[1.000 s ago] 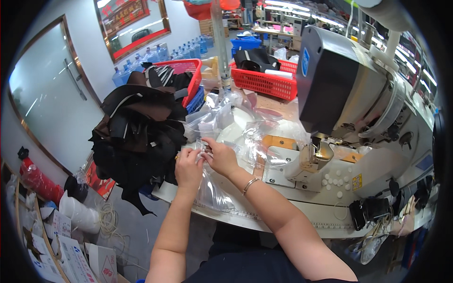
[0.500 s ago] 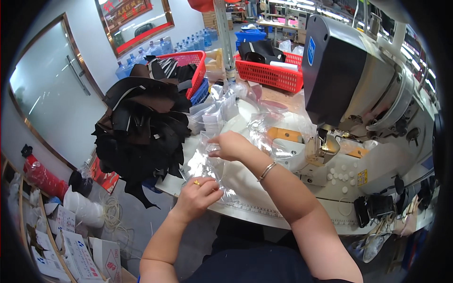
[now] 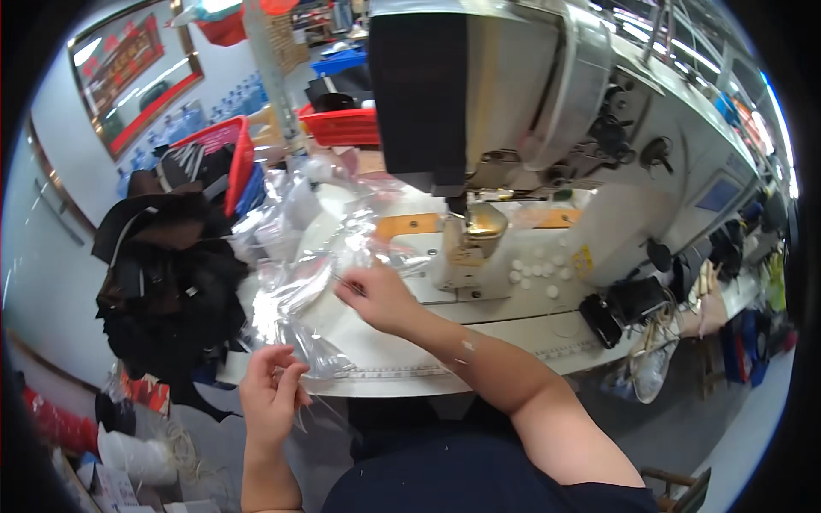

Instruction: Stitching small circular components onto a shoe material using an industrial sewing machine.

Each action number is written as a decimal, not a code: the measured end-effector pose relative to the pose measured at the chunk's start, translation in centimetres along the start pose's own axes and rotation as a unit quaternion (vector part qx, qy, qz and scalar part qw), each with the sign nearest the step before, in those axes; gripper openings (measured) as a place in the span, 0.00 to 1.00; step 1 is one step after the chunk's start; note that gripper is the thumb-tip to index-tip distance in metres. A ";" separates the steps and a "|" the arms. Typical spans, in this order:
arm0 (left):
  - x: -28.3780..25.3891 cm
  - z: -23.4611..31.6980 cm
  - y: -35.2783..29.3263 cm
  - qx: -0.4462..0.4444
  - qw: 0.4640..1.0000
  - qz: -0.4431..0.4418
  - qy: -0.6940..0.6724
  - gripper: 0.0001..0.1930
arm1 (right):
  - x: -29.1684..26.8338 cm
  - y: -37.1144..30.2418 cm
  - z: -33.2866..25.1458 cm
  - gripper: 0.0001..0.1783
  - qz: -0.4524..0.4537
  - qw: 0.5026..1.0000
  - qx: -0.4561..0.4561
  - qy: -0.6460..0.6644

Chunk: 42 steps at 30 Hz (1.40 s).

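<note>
In the head view we see clear plastic (image 3: 318,352) lying loose on the desk (image 3: 505,321), left of centre, apart from the sewing machine's needle; we cannot judge whether any is finished. The left hand (image 3: 272,393) curls loosely beside its lower edge, the right (image 3: 380,299) is narrowly bent above; we cannot tell whether either grip holds anything.

Long white tube lights (image 3: 788,137) shine at the upper right; glare whitens the crumpled clear plastic film (image 3: 295,295), while the heaped black fabric pieces (image 3: 167,299) lose detail in darkness. Slight blur softens the view, and the frosted glass door (image 3: 41,261) bends toward the black rim.
</note>
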State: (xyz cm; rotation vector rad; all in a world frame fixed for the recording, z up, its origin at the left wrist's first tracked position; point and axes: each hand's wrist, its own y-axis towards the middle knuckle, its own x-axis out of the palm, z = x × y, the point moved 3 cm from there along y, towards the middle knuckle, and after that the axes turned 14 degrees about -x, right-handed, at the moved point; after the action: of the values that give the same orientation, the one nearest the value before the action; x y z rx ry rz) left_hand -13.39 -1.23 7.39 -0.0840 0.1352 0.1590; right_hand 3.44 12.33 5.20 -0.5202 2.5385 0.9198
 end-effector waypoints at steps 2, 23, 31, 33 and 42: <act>1.5 -1.3 2.2 -0.088 0.989 -0.087 -0.082 0.14 | -4.3 -6.8 2.6 0.05 -0.003 0.995 0.098 -0.025; 12.4 -6.6 3.2 -0.012 0.984 -0.170 -0.053 0.15 | -17.7 -16.5 5.1 0.08 0.195 0.951 0.238 0.014; 16.9 -3.0 2.4 0.003 0.968 -0.244 -0.049 0.07 | -9.1 -15.9 0.4 0.05 0.188 0.844 0.248 0.436; 16.6 -3.0 2.3 -0.027 0.967 -0.246 -0.056 0.06 | -8.4 -15.5 0.2 0.04 0.172 0.872 0.222 0.401; 15.5 -2.3 1.9 0.068 0.982 -0.175 0.022 0.03 | -7.2 -15.3 0.2 0.06 0.159 0.889 0.247 0.352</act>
State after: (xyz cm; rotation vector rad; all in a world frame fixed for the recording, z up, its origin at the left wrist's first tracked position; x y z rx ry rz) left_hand 1.20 2.81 2.75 0.0257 0.1720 -0.2037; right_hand 16.68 2.98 0.52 -0.3089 3.4308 0.1181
